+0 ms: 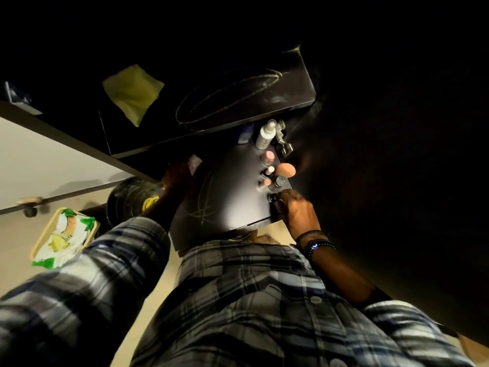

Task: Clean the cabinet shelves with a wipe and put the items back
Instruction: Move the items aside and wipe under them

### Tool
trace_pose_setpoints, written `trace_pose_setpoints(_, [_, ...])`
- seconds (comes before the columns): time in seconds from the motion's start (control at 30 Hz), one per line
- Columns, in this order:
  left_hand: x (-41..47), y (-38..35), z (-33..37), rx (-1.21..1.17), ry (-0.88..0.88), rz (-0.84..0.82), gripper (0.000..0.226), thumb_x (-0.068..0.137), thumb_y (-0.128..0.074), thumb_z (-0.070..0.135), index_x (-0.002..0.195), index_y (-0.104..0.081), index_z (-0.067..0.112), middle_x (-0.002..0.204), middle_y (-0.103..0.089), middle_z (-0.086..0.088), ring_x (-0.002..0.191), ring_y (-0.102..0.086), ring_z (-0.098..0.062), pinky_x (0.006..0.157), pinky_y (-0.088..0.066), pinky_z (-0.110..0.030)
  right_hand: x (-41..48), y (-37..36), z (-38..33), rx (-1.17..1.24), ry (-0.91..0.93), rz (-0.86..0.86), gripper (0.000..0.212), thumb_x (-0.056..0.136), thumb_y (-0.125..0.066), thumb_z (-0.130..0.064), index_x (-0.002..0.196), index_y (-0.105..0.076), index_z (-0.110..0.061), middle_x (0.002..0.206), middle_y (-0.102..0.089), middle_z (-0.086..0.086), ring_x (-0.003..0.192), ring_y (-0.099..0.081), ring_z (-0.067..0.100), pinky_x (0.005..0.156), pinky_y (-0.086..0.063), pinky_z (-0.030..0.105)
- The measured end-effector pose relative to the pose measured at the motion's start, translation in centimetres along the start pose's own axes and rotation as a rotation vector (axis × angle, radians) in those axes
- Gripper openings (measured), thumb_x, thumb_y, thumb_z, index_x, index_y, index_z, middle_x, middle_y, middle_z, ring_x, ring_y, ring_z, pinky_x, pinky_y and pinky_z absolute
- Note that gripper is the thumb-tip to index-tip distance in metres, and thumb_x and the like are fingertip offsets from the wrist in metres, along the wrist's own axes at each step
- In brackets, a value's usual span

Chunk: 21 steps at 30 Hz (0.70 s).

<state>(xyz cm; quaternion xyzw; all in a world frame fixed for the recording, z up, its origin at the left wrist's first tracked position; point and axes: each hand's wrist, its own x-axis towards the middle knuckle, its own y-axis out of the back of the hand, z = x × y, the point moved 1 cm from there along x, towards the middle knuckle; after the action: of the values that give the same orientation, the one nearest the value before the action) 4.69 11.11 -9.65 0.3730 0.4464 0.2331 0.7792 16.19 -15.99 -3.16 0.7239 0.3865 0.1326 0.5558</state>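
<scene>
I look down into a dark cabinet with two black shelves. On the lower shelf (227, 197) stand a white spray bottle (265, 133), a pink-capped jar (268, 157), an orange sponge (286, 170) and several small bottles along the right side. My right hand (293, 207) pinches a small dark bottle (272, 198) at the shelf's front right corner. My left hand (177, 176) reaches the shelf's left edge and holds a pale wipe (194, 162), partly hidden. A yellow-green cloth (132, 92) lies on the upper shelf (238, 96), which shows chalky smear marks.
A pack of wet wipes (66, 237) lies in a tan basket (39, 245) on the floor at left. A round black bin (132, 197) stands beside it. A white panel (53, 165) runs along the left. The open cabinet door (397, 181) fills the right side.
</scene>
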Motion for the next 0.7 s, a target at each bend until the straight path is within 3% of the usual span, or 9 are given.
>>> trace_pose_setpoints(0.23, [-2.1,-0.7,6.9,-0.067,-0.124,-0.056,0.038,0.088,-0.058,0.037,0.112,-0.06,0.007,0.115,-0.063,-0.017,0.108,-0.059,-0.035,0.087,-0.048,-0.04,0.7,0.2,-1.1,0.027,0.047,0.03,0.017,0.087,-0.06,-0.01,0.102,-0.065,-0.004,0.1,-0.067,0.018,0.084,-0.065,0.039,0.069,-0.055,0.042])
trace_pose_setpoints(0.57, [-3.9,-3.7,11.8,-0.163,-0.179,-0.105,0.052,0.087,-0.058,0.041,0.122,-0.052,0.003,0.128,-0.054,-0.02,0.119,-0.05,-0.036,0.097,-0.04,-0.04,0.7,0.5,-1.8,0.068,0.042,0.053,0.014,0.091,-0.054,-0.012,0.096,-0.064,-0.004,0.097,-0.065,0.017,0.083,-0.063,0.038,0.07,-0.052,0.042])
trace_pose_setpoints(0.63, [-2.6,-5.5,9.1,-0.235,-0.163,-0.149,0.053,0.088,-0.056,0.044,0.128,-0.051,0.009,0.129,-0.057,-0.007,0.121,-0.05,-0.035,0.097,-0.044,-0.032,0.6,0.7,-1.9,0.1,0.031,0.078,0.016,0.091,-0.054,-0.014,0.1,-0.064,-0.006,0.1,-0.066,0.015,0.086,-0.064,0.037,0.073,-0.053,0.042])
trace_pose_setpoints(0.7, [-2.0,-6.9,6.2,-0.27,-0.14,-0.191,0.058,0.084,-0.054,0.059,0.133,-0.048,0.028,0.116,-0.061,0.025,0.12,-0.055,-0.031,0.083,-0.048,-0.012,0.7,1.4,-2.7,0.153,0.055,0.148,0.017,0.092,-0.054,-0.016,0.102,-0.066,-0.009,0.099,-0.068,0.013,0.086,-0.065,0.033,0.074,-0.053,0.041])
